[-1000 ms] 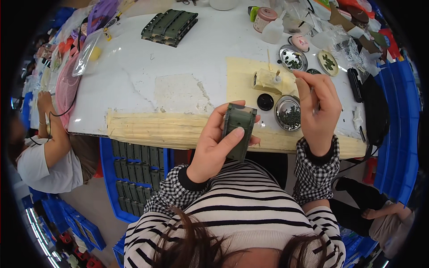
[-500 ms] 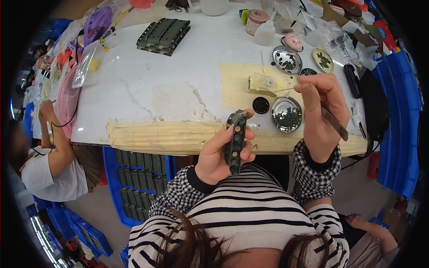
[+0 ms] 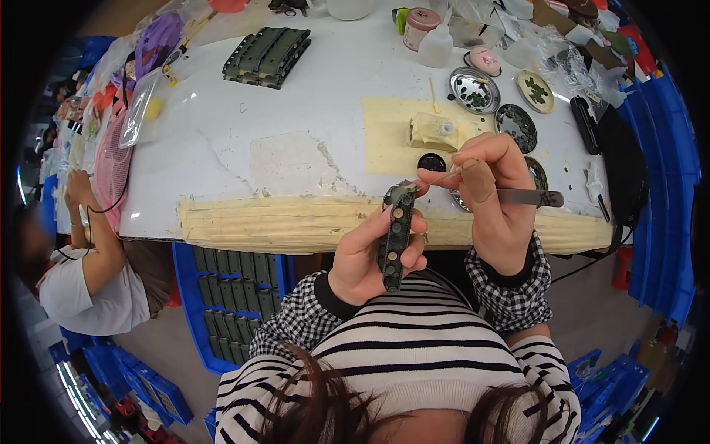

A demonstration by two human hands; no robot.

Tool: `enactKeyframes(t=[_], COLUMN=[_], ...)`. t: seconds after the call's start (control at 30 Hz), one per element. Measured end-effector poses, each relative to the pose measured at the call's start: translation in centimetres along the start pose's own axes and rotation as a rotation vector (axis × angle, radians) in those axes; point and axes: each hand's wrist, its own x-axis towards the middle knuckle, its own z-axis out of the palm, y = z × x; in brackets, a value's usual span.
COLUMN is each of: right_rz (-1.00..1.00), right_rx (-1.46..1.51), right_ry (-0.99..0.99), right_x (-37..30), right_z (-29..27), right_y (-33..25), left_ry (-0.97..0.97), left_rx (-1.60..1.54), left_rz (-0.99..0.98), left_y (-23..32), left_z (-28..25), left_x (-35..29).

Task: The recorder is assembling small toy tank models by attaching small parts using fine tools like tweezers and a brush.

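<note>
In my left hand (image 3: 359, 259), at the near table edge, is a long, dark green model tank hull (image 3: 396, 240) held on end. A row of round wheels runs down its side, and fingers wrap it from both sides. My right hand (image 3: 497, 196) pinches metal tweezers (image 3: 534, 197), whose thin tips point left to the hull's upper end. Whether the tips hold a small part cannot be made out. Beyond the hands lie a small black round dish (image 3: 432, 162) and a taped block (image 3: 423, 132) with a white nozzle. One metal dish (image 3: 539, 175) is partly hidden behind my right hand.
Several dishes of small green parts, including a round metal one (image 3: 457, 78) and an oval cream one (image 3: 535, 92), stand at the right. Green hulls (image 3: 268, 56) lie stacked far left. A blue crate (image 3: 194, 325) of green pieces is below the table. Another person (image 3: 92, 285) sits left.
My right hand has moved left and down from beside the taped block, bringing the tweezers to the hull's upper end. The left hand stays nearly still. A person's arm at lower right has left view.
</note>
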Motion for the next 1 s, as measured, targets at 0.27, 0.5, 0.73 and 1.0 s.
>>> enactKeyframes(t=[0.27, 0.5, 0.73, 1.0], right_rz=[-0.007, -0.08, -0.34, -0.355], right_rx=[-0.022, -0.122, -0.958, -0.776], right_ry=[-0.016, 0.126, 0.216, 0.193], right_x=[0.1, 0.7, 3.2, 1.9], right_z=[0.1, -0.6, -2.9, -1.8], right_y=[0.0, 0.4, 1.6, -0.7], left_ry=[-0.001, -0.036, 0.23, 0.187], left_rx=[-0.001, 0.145, 0.876, 1.728], left_rz=[-0.001, 0.015, 0.165, 0.414], left_y=[0.0, 0.6, 1.7, 2.2], left_z=[0.1, -0.4, 2.8, 2.4], left_x=[-0.1, -0.2, -0.4, -0.7])
